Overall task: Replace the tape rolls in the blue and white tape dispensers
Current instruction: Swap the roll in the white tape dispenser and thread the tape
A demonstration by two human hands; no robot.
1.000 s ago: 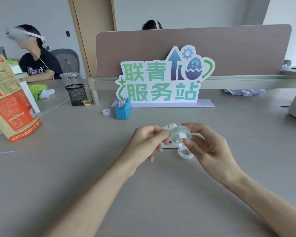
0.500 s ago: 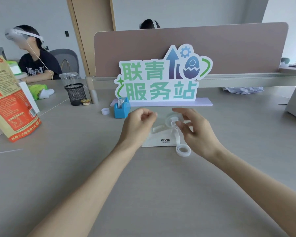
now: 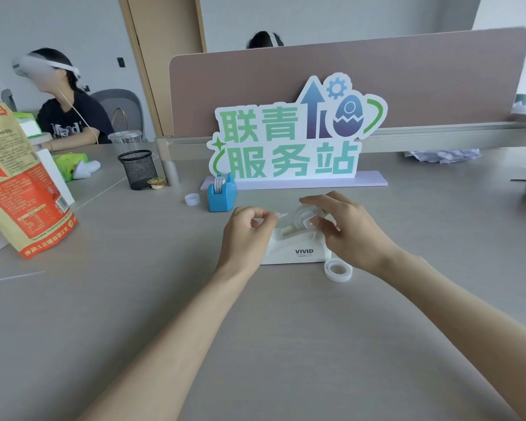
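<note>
- Presently the white tape dispenser [image 3: 295,249] stands on the grey desk [image 3: 134,299] directly in front of the person, label side facing them, so both hands can work over its top
- Right hand [image 3: 346,229] is over the rear of the dispenser, fingers curled around the tape roll on its hub [image 3: 305,217]; the roll sits at or just above the cradle, and I cannot tell whether it is fully seated. Judged purpose: lowering and steadying the roll in the slot
- Left hand [image 3: 248,230] is closed in a pinch at the cutter end; a thin clear strip appears to run from the roll towards the pinch, though it is faint. Judged purpose: keeping the free end taut and leading it forward to the blade
- A loose tape ring [image 3: 338,270] lies flat on the desk, touching or just beside the dispenser's right front corner, set aside out of the working path; whether it is the spent roll cannot be told
- Blue tape dispenser [image 3: 222,196] stands further back, near the foot of the lettered sign [image 3: 295,141], with a roll visible in it; a small white ring [image 3: 192,199] lies just beside it on the left
- Assessment: the white unit is in hand and near finished; whether the blue unit's roll is the new one cannot be told
</note>
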